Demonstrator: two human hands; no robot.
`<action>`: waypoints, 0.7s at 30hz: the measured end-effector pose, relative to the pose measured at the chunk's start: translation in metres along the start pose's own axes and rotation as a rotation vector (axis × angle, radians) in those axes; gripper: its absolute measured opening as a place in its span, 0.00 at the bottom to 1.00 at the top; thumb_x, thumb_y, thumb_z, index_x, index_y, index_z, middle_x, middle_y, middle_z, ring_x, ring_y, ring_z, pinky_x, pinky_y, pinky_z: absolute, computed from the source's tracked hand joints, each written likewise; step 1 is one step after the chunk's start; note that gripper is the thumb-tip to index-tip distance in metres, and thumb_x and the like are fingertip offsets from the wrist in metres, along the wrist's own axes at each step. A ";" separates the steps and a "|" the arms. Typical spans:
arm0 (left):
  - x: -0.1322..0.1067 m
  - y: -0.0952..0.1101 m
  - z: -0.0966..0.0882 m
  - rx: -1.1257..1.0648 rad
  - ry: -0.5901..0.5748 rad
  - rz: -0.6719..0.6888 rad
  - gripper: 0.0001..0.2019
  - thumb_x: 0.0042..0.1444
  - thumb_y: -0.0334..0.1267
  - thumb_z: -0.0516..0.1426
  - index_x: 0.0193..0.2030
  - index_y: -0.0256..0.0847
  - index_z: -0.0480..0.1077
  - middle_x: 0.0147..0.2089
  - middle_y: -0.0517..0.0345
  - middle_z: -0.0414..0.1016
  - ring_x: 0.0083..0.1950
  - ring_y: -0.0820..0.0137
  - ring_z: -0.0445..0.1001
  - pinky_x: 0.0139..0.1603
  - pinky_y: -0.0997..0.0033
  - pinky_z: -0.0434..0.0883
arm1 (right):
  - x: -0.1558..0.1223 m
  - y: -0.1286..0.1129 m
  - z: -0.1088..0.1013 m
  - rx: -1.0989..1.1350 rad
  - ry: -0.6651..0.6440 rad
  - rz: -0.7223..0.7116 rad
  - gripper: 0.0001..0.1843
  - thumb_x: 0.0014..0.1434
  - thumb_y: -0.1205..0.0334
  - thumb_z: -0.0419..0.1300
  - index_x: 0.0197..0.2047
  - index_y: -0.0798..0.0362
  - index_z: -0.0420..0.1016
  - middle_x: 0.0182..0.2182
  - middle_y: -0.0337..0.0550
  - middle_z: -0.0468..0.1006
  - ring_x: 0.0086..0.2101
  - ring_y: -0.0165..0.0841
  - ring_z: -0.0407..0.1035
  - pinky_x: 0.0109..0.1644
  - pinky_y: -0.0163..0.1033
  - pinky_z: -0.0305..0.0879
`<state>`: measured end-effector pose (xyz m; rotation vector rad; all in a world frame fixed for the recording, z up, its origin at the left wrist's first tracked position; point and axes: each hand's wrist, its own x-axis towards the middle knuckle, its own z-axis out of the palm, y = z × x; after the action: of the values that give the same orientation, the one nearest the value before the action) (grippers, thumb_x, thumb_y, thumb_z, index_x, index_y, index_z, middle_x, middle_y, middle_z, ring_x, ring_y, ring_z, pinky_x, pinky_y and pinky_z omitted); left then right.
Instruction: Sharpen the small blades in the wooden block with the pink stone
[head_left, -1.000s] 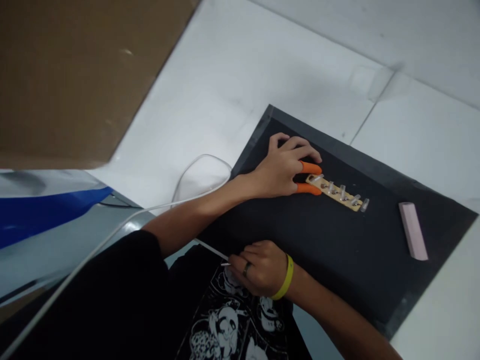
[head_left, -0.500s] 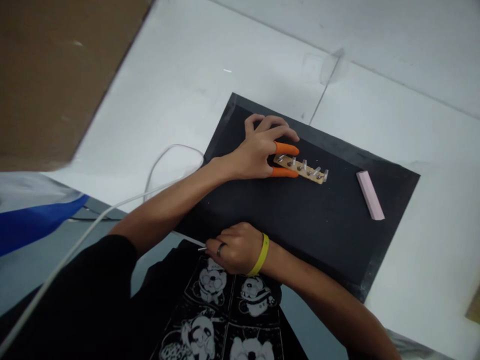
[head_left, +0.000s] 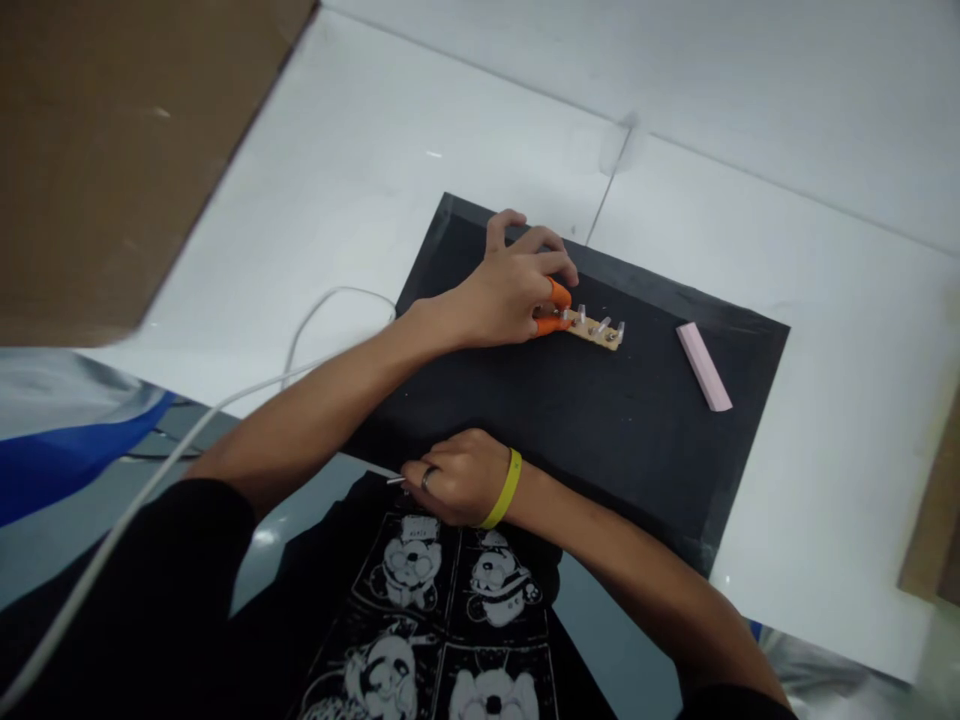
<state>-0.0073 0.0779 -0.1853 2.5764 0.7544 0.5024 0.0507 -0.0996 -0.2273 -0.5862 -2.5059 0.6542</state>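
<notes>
My left hand [head_left: 510,290] reaches over the black mat, with orange finger covers on its thumb and forefinger. Those two fingers are closed about the left end of a narrow wooden strip [head_left: 592,329], partly hiding it; the other fingers are bent above the mat. Several small clear tubes and metal screws stand along the strip, the tubes tilted at different angles. Near my body, my right hand [head_left: 461,480], with a dark ring and a yellow wristband, is closed around a thin metal rod [head_left: 395,480]. Only the rod's tip shows; the rest is hidden in the fist.
The black mat [head_left: 525,420] lies on a white table [head_left: 360,130]. On the mat's right side is a pink bar [head_left: 703,367]. A white cable [head_left: 247,395] runs past my left arm. A large brown panel [head_left: 135,150] covers the upper left.
My left thumb and forefinger have drawn closer together at the strip's left end. The whole view has shifted a little. My right hand still holds the rod near my body.
</notes>
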 end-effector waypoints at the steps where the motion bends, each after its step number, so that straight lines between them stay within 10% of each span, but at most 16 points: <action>1: 0.000 0.002 0.001 0.010 -0.002 0.007 0.04 0.58 0.36 0.61 0.35 0.45 0.79 0.50 0.56 0.80 0.60 0.50 0.69 0.65 0.32 0.45 | 0.000 0.000 0.000 0.000 0.000 0.000 0.17 0.72 0.60 0.46 0.35 0.53 0.72 0.22 0.37 0.73 0.26 0.30 0.69 0.27 0.38 0.51; 21: -0.035 0.037 0.013 0.106 0.127 0.000 0.09 0.69 0.41 0.51 0.42 0.47 0.73 0.54 0.60 0.77 0.63 0.57 0.65 0.66 0.42 0.45 | 0.003 -0.001 -0.003 -0.040 -0.119 0.037 0.21 0.74 0.57 0.44 0.40 0.53 0.76 0.29 0.40 0.79 0.31 0.33 0.75 0.29 0.41 0.56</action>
<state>-0.0131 0.0259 -0.1862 2.6617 0.8450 0.6473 0.0494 -0.0975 -0.2236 -0.6261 -2.6295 0.6714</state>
